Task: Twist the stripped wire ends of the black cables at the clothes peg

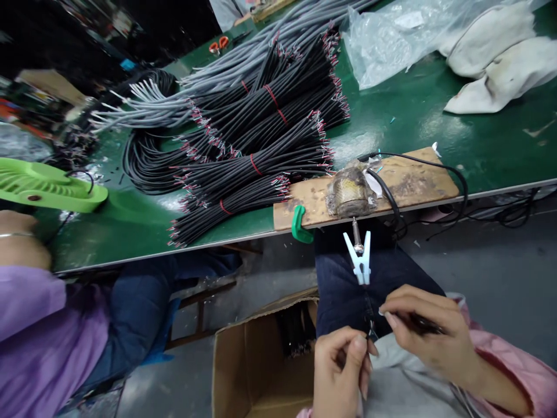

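Note:
Low in the head view, my left hand is closed in a pinch, with the dark end of a thin cable showing at its fingertips. My right hand is beside it, fingers curled and thumb pressed to the index finger. Something dark shows inside its curled fingers, too hidden to name. Just beyond both hands, a light blue clothespin-like clip hangs on a metal rod. That rod sticks out from a grimy taped tool on a wooden board.
Red-tied bundles of black cables and long grey cables lie on the green table. A green clamp grips the board's edge. An open cardboard box stands below. At left are a co-worker's purple sleeve and a green fan.

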